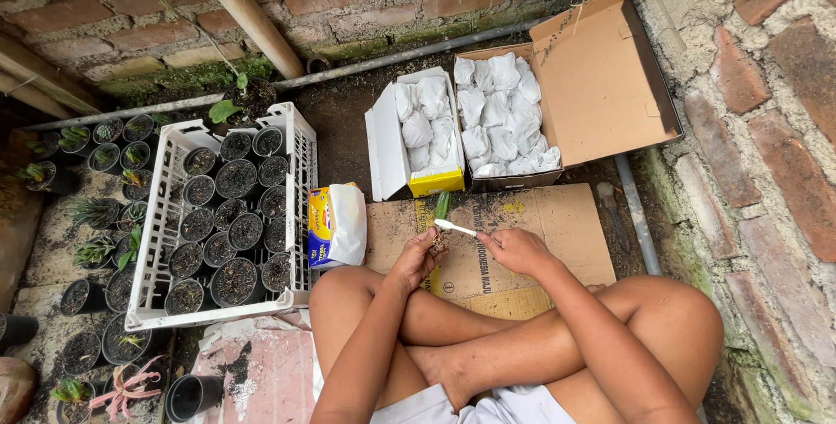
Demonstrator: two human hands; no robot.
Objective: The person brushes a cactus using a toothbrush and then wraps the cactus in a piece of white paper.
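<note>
You sit cross-legged on the ground at the near edge of a flattened cardboard sheet (557, 215), with both hands raised over its middle. Your left hand (418, 257) is closed in a pinch around a small plantlet (441, 208), whose green leaves stand up above the fingers while its brownish roots hang just beside the thumb. Your right hand (515, 248) is pressed together around one end of a thin white strip (455, 227), which looks like a slip of tissue, though it is too small to tell for sure; its other end reaches left to the plantlet's base, just above your left fingers. At the far edge of the cardboard sheet stand two open boxes: a white box (383, 141) with a yellow front and, touching its right side, a brown cardboard box (601, 76) with its lid thrown back, both packed with white-wrapped bundles (501, 115). At the sheet's left edge lies a blue-and-yellow tissue pack (335, 225) with white paper showing. Left of that pack sits a white plastic crate (170, 232) filled with small black pots (235, 178) of dark soil, and more potted succulents (94, 212) stand on the ground beyond the crate.
</note>
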